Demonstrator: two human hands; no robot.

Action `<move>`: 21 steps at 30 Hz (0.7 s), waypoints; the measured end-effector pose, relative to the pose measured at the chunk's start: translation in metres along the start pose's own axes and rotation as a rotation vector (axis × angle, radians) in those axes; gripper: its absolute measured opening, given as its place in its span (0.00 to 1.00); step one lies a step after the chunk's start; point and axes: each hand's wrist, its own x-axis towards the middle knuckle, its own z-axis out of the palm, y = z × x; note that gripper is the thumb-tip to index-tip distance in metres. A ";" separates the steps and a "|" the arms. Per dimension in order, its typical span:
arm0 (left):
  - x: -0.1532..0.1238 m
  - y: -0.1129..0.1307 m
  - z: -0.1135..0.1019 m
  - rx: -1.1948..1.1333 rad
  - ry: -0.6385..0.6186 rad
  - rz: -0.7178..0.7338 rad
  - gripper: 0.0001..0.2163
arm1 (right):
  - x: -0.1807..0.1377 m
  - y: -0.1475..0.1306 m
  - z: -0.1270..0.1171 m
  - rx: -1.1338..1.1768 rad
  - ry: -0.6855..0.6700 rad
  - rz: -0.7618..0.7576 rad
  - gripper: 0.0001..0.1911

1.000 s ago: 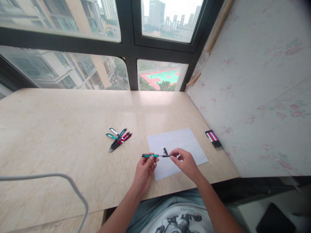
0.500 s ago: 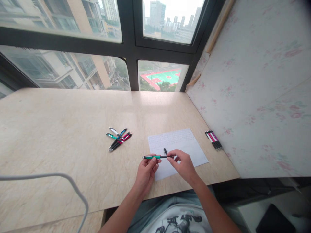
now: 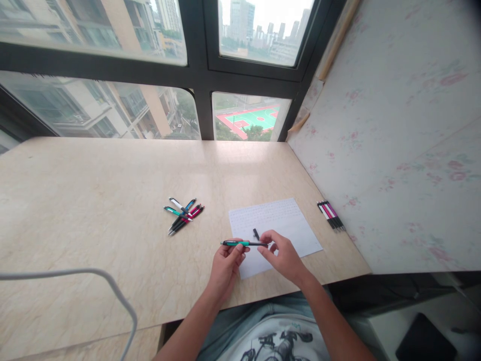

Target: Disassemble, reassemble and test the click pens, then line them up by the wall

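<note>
My left hand (image 3: 227,263) pinches a green and black pen (image 3: 240,243) near its middle, holding it level above the lower left part of a written sheet of paper (image 3: 278,215). The pen's dark front end points right, towards my right hand (image 3: 280,254). There the thumb and forefinger stand apart on either side of the tip; whether they touch it is hard to see. A small black piece like a pen cap (image 3: 256,234) lies on the paper just beyond my right fingertips.
Left of the paper is a loose, crossed pile of several pens (image 3: 184,215). Several more pens (image 3: 330,216) lie side by side along the wall at right. A grey cable (image 3: 93,271) arches over the table's (image 3: 93,200) left front. Windows border the far edge.
My right thumb and forefinger have parted at the pen's front end, where they were pinched together. The left hand and the pen have stayed almost still.
</note>
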 end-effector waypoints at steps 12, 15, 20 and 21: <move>0.001 0.000 -0.001 0.030 -0.015 0.001 0.12 | -0.001 0.002 -0.001 -0.100 -0.046 -0.010 0.14; 0.001 0.000 -0.002 0.035 -0.025 -0.003 0.11 | -0.001 0.001 -0.001 -0.115 -0.079 -0.017 0.21; 0.002 0.001 -0.003 0.033 -0.014 0.011 0.11 | -0.001 0.003 0.000 -0.095 -0.018 -0.029 0.09; 0.002 0.000 -0.003 0.039 -0.015 0.011 0.11 | -0.001 0.004 0.000 -0.109 -0.020 -0.035 0.11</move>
